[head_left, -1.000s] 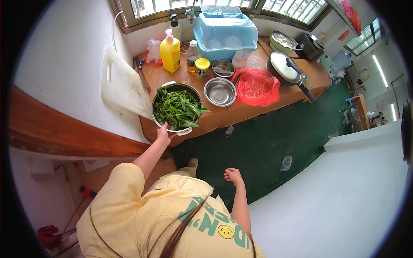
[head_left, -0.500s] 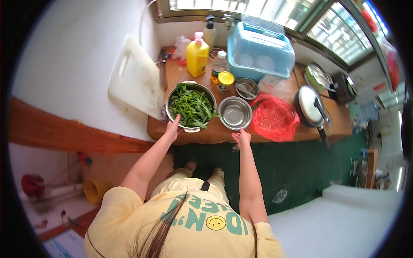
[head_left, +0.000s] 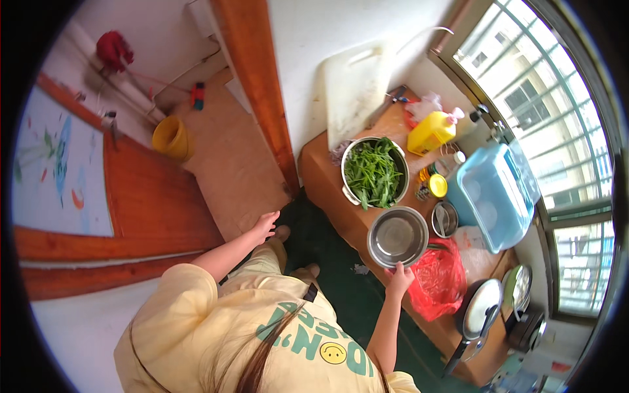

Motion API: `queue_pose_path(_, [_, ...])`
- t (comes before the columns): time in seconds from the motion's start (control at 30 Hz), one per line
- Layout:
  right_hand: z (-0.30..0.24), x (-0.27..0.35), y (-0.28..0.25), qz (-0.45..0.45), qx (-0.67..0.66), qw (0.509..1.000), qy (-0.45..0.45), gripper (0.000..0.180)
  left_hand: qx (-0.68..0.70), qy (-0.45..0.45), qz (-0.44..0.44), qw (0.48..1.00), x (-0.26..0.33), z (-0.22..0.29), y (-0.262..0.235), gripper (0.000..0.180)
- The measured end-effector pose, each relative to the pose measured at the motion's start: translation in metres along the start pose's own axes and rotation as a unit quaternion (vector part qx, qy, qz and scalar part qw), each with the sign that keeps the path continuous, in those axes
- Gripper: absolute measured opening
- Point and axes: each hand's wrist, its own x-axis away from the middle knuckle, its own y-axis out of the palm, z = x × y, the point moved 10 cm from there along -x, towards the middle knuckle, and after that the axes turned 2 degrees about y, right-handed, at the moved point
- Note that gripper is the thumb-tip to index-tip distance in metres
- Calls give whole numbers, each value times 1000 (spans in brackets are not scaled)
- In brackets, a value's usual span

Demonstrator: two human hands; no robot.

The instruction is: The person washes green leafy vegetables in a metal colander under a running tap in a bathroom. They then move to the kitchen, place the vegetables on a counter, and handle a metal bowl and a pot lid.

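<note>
Bowl [head_left: 398,237] held by its rim, pot [head_left: 348,192] let go

Half a second earlier, the left hand [head_left: 265,226] had been on the pot's near rim, while the right hand [head_left: 401,278] reached toward the bowl. At this moment the left hand had come away and hung over the floor [head_left: 327,239], fingers loosely spread around nothing. The right hand had closed its fingers on the bowl's near rim.

The bowl lay between the pot and the red plastic bag [head_left: 439,281], at the front edge of the table [head_left: 318,160]; whether its base had left the surface could not be told. The pot, heaped with leafy greens [head_left: 373,173], stood beside the white cutting board [head_left: 354,92], touched by neither hand.

Handling had, it seemed, passed from pot to bowl, with one hand occupied.
</note>
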Motion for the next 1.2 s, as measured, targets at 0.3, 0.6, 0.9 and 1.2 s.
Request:
queue_pose_path(0.3, [81,99,177,-241,168,955,44,18,-143,98,333,927,19,-6,-281,79])
queue_pose_path(0.6, [171,189,469,-383,272,881,51,17,-499,81,479,718,42,90,-580,77])
queue_pose_path(0.9, [228,237,740,-390,260,879,88,16,-690,-140,351,617,-14,104,-716,78])
queue_pose_path(1.2, [281,228,1008,-472,323,819,42,16,-339,-60,390,854,-95,280,-826,60])
